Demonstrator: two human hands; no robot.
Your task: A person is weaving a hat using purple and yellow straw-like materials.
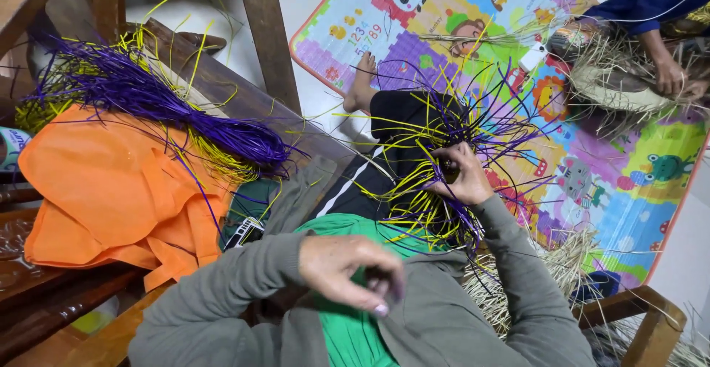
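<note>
1. Your left hand, blurred, is raised near your chest; you cannot tell what its curled fingers pinch.
2. Your right hand grasps the woven piece of purple and yellow strands on your lap.
3. One strand bundle lies on an orange cloth to your left.
4. Beyond, another person's hand works straw at the play mat edge, partly cut off.

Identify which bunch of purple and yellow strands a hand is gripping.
The splayed bunch of purple and yellow strands on the lap, gripped by the right hand; the other bunch lies untouched on orange cloth.
</note>
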